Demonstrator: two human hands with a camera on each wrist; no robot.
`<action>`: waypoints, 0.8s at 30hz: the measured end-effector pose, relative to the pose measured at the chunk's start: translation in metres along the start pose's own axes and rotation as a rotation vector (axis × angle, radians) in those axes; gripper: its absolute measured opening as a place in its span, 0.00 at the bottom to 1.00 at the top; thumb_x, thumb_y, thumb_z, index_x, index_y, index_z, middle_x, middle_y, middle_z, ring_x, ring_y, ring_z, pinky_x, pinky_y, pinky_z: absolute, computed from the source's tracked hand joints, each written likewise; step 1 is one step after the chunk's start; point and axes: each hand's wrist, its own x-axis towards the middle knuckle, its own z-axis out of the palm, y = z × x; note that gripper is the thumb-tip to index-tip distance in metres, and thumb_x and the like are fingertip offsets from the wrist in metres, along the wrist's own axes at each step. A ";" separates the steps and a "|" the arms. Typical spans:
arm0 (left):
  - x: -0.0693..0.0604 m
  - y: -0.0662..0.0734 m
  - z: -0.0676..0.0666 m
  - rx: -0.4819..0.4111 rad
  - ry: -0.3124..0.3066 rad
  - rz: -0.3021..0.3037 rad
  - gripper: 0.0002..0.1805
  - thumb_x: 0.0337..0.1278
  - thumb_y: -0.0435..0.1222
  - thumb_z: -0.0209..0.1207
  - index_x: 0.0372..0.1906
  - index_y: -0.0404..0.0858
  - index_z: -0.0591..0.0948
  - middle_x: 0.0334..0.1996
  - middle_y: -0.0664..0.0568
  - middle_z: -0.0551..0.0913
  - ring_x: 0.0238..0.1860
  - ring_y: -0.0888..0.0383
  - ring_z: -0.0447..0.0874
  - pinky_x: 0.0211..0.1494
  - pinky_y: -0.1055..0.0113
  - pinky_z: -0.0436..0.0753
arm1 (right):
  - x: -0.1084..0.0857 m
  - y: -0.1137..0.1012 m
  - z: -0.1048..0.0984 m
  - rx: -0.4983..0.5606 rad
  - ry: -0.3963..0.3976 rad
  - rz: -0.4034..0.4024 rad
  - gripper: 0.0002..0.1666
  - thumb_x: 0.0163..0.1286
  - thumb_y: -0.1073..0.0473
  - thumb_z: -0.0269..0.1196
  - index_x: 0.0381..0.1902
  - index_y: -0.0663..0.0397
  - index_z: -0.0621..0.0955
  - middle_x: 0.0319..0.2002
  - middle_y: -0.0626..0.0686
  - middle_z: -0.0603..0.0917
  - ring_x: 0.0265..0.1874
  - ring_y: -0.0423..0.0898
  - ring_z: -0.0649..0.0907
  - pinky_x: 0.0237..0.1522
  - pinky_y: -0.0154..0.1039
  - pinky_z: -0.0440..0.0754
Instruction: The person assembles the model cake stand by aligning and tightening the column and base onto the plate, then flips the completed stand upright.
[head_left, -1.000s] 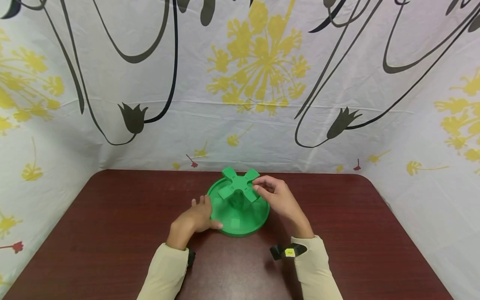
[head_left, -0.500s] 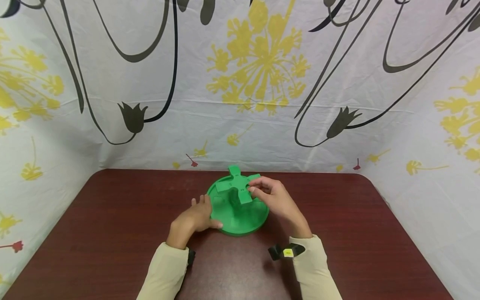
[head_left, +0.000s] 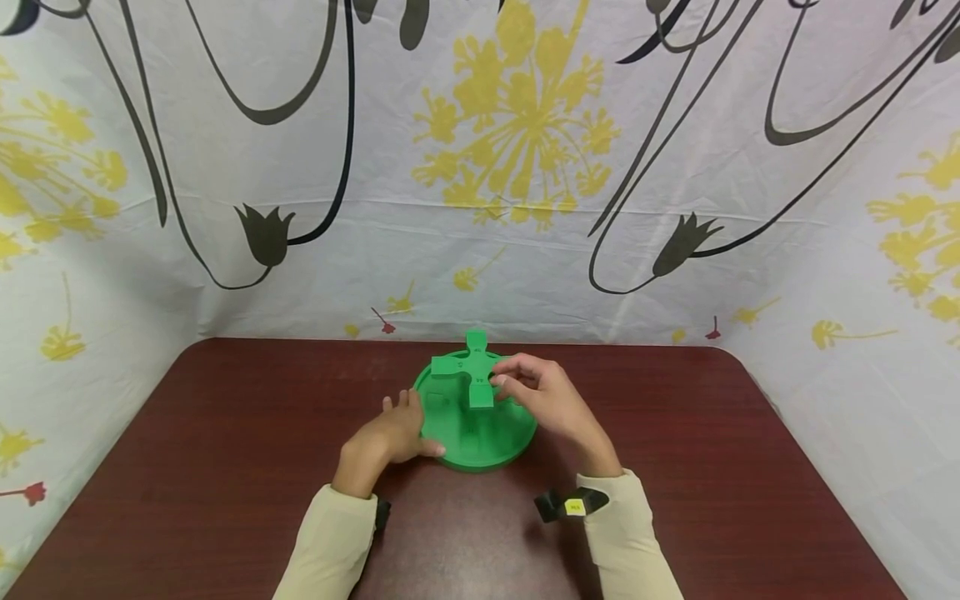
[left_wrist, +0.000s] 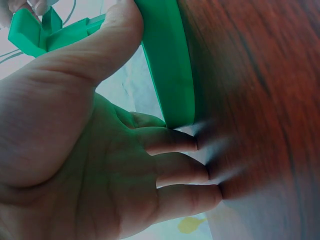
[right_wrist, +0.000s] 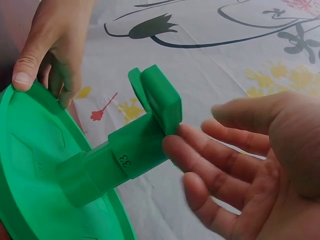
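A round green base with a raised rim (head_left: 472, 454) sits on the table, with a post (right_wrist: 95, 167) rising from its middle. On the post is a green four-armed cross (head_left: 471, 367) with small markings; one arm reads 33 in the right wrist view. My left hand (head_left: 390, 433) rests at the base's left rim, thumb (left_wrist: 112, 42) on the rim and the other fingers stretched down to the table. My right hand (head_left: 551, 400) is at the cross's right side, fingertips (right_wrist: 175, 147) touching an arm and thumb apart from it. The right arm of the cross is mostly hidden.
The dark red wooden table (head_left: 247, 433) ends at a white printed cloth (head_left: 330, 300) behind the base, and similar cloth stands on both sides. Both wrists carry a black strap-on device (head_left: 573, 504).
The cross has turned clockwise, seen from above, from a diagonal stance to arms pointing front, back and sideways. My right hand has shifted slightly left; the left hand has stayed put.
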 end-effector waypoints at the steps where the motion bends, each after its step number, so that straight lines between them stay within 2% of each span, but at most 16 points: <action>1: 0.000 0.000 0.000 -0.001 0.000 0.000 0.57 0.62 0.49 0.65 0.76 0.23 0.42 0.77 0.28 0.43 0.76 0.29 0.37 0.73 0.40 0.60 | 0.000 -0.001 -0.001 0.002 0.035 -0.001 0.12 0.74 0.62 0.60 0.50 0.62 0.83 0.42 0.61 0.87 0.37 0.57 0.88 0.39 0.44 0.84; 5: 0.000 0.000 0.000 -0.007 -0.005 -0.005 0.57 0.62 0.48 0.65 0.76 0.23 0.41 0.77 0.28 0.42 0.76 0.29 0.36 0.73 0.39 0.60 | 0.000 -0.003 -0.004 -0.014 0.241 -0.010 0.10 0.74 0.62 0.61 0.47 0.60 0.85 0.40 0.59 0.87 0.37 0.53 0.86 0.36 0.37 0.81; 8: 0.000 0.001 -0.001 -0.008 -0.009 -0.009 0.58 0.62 0.49 0.65 0.77 0.23 0.41 0.77 0.29 0.41 0.77 0.30 0.35 0.73 0.40 0.59 | 0.001 -0.001 -0.005 -0.061 0.337 0.014 0.11 0.73 0.61 0.61 0.51 0.56 0.84 0.48 0.56 0.85 0.46 0.52 0.84 0.44 0.39 0.81; 10: 0.001 0.001 0.000 -0.005 -0.008 -0.008 0.57 0.62 0.49 0.65 0.77 0.23 0.41 0.77 0.28 0.42 0.77 0.30 0.36 0.73 0.40 0.60 | 0.001 0.001 -0.005 -0.090 0.326 0.048 0.15 0.73 0.61 0.61 0.56 0.54 0.81 0.57 0.54 0.81 0.51 0.53 0.82 0.49 0.45 0.81; 13: 0.000 0.001 0.000 -0.002 -0.003 -0.005 0.57 0.62 0.49 0.65 0.76 0.23 0.41 0.77 0.28 0.42 0.77 0.30 0.36 0.73 0.40 0.60 | 0.002 0.005 -0.004 -0.111 0.246 0.086 0.21 0.73 0.60 0.61 0.62 0.54 0.77 0.64 0.55 0.76 0.61 0.56 0.77 0.58 0.53 0.78; 17: 0.001 0.000 -0.001 -0.003 0.002 0.001 0.57 0.62 0.48 0.65 0.76 0.22 0.41 0.77 0.27 0.42 0.76 0.29 0.37 0.73 0.40 0.60 | 0.004 0.009 -0.003 -0.116 0.176 0.081 0.21 0.74 0.60 0.61 0.63 0.57 0.77 0.63 0.58 0.77 0.64 0.58 0.74 0.63 0.58 0.73; 20: 0.001 0.000 -0.001 -0.008 -0.001 0.001 0.58 0.62 0.49 0.65 0.76 0.23 0.41 0.77 0.28 0.42 0.76 0.29 0.36 0.73 0.40 0.60 | 0.004 0.010 -0.002 -0.115 0.169 0.069 0.19 0.73 0.61 0.61 0.60 0.57 0.78 0.60 0.60 0.79 0.60 0.60 0.77 0.61 0.58 0.75; 24: 0.000 0.000 -0.001 -0.014 -0.010 -0.002 0.58 0.62 0.49 0.65 0.76 0.23 0.40 0.77 0.28 0.41 0.77 0.29 0.35 0.73 0.40 0.61 | 0.003 0.009 -0.002 -0.131 0.176 0.075 0.16 0.73 0.61 0.61 0.57 0.55 0.80 0.57 0.59 0.81 0.57 0.55 0.79 0.58 0.54 0.77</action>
